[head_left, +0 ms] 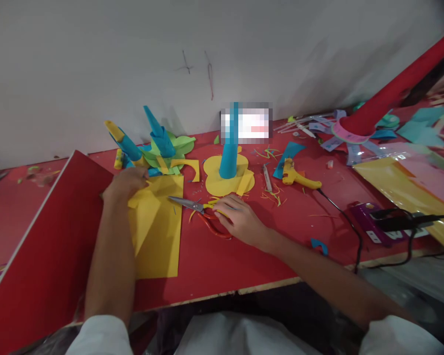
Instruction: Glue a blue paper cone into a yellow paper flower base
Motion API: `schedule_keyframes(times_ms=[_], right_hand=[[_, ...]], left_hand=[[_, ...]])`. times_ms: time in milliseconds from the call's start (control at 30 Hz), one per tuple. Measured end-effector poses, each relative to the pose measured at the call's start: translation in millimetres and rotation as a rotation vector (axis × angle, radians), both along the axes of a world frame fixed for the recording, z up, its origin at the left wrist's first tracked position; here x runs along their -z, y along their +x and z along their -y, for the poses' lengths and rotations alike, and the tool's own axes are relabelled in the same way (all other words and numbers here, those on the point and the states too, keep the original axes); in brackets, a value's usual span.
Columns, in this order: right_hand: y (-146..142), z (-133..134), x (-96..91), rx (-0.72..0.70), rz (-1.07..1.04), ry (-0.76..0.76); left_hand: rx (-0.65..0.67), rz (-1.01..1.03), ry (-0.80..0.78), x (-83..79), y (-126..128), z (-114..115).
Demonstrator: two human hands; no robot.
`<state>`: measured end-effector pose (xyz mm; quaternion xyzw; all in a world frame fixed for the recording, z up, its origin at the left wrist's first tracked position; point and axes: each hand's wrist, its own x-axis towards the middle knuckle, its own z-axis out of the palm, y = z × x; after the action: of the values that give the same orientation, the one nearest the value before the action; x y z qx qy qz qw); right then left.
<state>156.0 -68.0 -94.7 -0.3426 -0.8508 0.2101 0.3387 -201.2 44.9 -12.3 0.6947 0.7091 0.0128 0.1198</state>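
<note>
My left hand (126, 183) is closed at the top of the yellow paper (161, 246), its fingers curled down on a yellow piece; the fingertips are partly hidden. Scissors (196, 206) with red and yellow handles lie to the right, blades apart and pointing left toward the paper. Over their upper handle my right hand (242, 219) is closed, fingers bent round it. Just beyond stands a blue paper cone (229, 160) on a yellow flower-shaped base (216, 185). A curved yellow offcut (194, 170) lies between the paper and that base.
Further blue paper tubes (163, 143) with green leaf shapes stand by the wall. A yellow glue gun (298, 177), a cutter knife (267, 177) and paper shreds lie right of the flower. A red board (52, 246) leans at left. A purple box (373, 224) with cables sits right.
</note>
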Motion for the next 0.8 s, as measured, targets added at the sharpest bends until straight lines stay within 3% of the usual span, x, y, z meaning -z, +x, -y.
schedule_keyframes(times_ms=[100,200,333,467,633,700,800], right_hand=[[1,-2,1.6,0.007,-0.009,-0.002],[2,-4,2.0,0.031,-0.060,-0.046],[2,-7,1.7,0.138,-0.209,-0.256],[1,-16,5.1,0.186,-0.419,-0.425],[4,-28,13.4,0.180,-0.455,-0.526],[6,-30,14.4,0.195,-0.450,-0.505],[7,-29,12.5,0.203,-0.445,-0.485]], left_hand=[[0.060,-0.028,-0.090,3.6,14,-13],[0.192,-0.008,-0.108,-4.6,42,-17],[0.541,0.197,-0.127,-26.6,95,0],[0.667,0.363,-0.163,-31.7,146,20],[0.614,0.400,-0.138,-9.2,168,22],[0.509,0.236,-0.058,-3.6,160,18],[0.234,-0.125,0.093,-2.2,136,13]])
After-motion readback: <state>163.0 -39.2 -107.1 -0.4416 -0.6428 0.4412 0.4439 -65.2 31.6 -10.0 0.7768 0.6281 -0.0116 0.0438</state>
